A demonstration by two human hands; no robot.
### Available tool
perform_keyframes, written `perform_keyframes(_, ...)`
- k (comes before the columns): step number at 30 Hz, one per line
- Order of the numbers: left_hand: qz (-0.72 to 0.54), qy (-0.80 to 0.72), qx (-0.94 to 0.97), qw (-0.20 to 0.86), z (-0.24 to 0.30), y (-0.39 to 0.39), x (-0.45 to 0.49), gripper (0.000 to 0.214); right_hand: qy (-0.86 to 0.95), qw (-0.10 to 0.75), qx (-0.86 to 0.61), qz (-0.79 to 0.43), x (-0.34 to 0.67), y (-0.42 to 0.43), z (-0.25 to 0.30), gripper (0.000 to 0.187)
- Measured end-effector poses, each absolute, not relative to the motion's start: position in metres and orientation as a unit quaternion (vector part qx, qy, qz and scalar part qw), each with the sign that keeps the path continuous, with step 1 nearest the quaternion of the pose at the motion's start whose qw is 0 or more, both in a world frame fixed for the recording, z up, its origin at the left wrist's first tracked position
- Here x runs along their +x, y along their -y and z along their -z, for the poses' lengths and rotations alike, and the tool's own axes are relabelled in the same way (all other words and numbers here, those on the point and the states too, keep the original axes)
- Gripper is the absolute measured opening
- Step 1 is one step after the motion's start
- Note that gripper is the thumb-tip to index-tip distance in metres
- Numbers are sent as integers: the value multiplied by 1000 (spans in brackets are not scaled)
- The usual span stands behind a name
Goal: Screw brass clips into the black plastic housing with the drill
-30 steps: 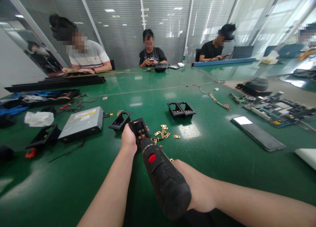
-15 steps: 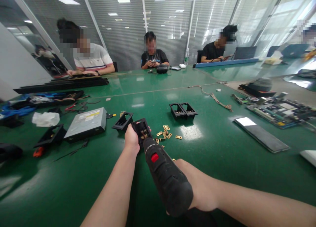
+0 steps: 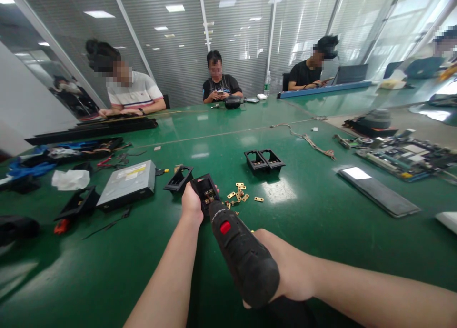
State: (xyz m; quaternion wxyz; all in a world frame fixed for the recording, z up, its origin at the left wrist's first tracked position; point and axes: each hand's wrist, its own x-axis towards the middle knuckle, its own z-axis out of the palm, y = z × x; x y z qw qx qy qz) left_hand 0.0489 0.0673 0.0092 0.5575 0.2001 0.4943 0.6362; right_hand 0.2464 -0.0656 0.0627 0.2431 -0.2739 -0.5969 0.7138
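Note:
My left hand (image 3: 193, 202) is closed around a black plastic housing (image 3: 204, 184), tilted with its hollow side toward me. Small brass fittings show inside it. In my right hand (image 3: 282, 266) is a black cordless drill (image 3: 243, 259) with a red switch on top. Its nose points into the housing; the bit and the exact contact are hidden behind the body. Several brass plates (image 3: 241, 194) lie loose just beyond the drill. Another black housing (image 3: 179, 178) stands left of my left hand, and a pair of joined black housings (image 3: 263, 161) sits farther back.
Left on the green table (image 3: 214, 140) are a metal disc drive (image 3: 128, 183), a black housing (image 3: 80, 202), and crumpled white wrap (image 3: 70, 179). A grey slab (image 3: 378, 191) and a circuit board (image 3: 410, 154) lie right. Several people sit across the table.
The view has shifted slightly. Both hands keep their holds, and the drill stays pointed into the housing with almost no visible movement.

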Motion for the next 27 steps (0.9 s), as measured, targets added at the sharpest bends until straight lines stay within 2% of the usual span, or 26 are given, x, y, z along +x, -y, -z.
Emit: perform_keyframes(27, -638, -495, 220, 547, -6, -68, 48, 25, 597, 235, -282, -713, 248, 65, -59, 41)
